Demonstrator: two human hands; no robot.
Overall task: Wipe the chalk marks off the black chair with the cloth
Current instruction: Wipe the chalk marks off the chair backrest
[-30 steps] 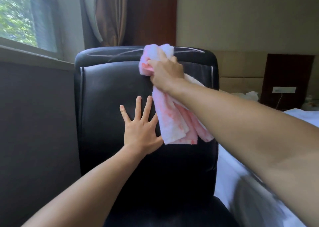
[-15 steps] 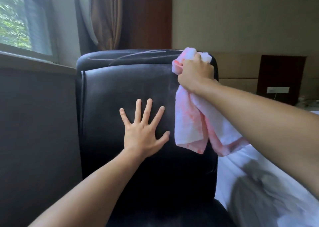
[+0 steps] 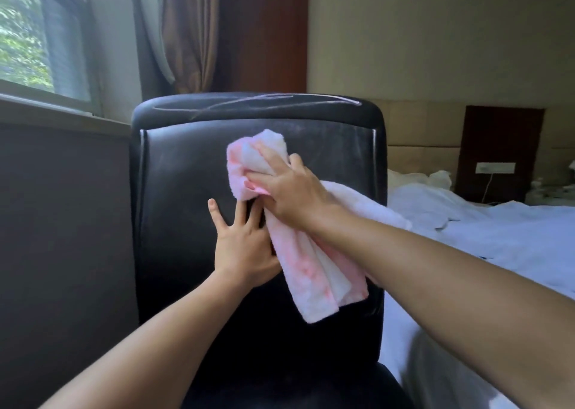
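- The black chair (image 3: 186,190) stood facing the camera, its tall padded backrest filling the middle of the view and its seat just showing at the bottom edge.
- A bed (image 3: 497,237) with rumpled white sheets lay just beside the chair's right edge, running off toward the headboard at the far wall.
- A window (image 3: 37,35) sat at the upper left above a dark wall panel, with a brown curtain (image 3: 183,28) hanging at its right side, behind the chair's top left corner.
- The cloth (image 3: 305,265), white with pink blotches, lay against the upper middle of the backrest; its bunched top was pressed to the leather and its loose tail hung down toward the backrest's right edge.
- The right hand (image 3: 289,190) was clamped on the bunched top of the cloth, fingers curled over it, pushing it onto the backrest below the top roll.
- The left hand (image 3: 242,246) lay flat on the centre of the backrest with its fingers straight and spread, holding nothing; the cloth and the right hand covered some of its fingertips.
- Chalk marks (image 3: 280,100) ran as thin pale lines along the chair's top roll, and a faint whitish haze showed on the leather near the upper right corner.
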